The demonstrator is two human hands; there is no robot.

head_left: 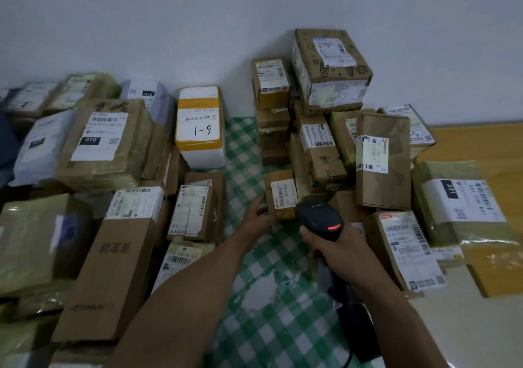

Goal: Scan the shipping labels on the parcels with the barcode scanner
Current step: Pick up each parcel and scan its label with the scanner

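Observation:
A small brown parcel (280, 192) with a white shipping label (283, 195) stands in the middle, on the green checked cloth (271, 297). My left hand (259, 219) grips its left and lower side. My right hand (336, 251) is closed around the handle of a black barcode scanner (319, 217), whose head points at the small parcel's label from just to its lower right. A red light shows on top of the scanner. Its cable (351, 348) trails down toward me.
Stacks of labelled cardboard parcels (331, 64) rise at the right and back against the white wall. More boxes (107, 144) and a white foam box marked 1-9 (201, 127) fill the left. Bagged parcels (458, 203) lie on the wooden surface at far right.

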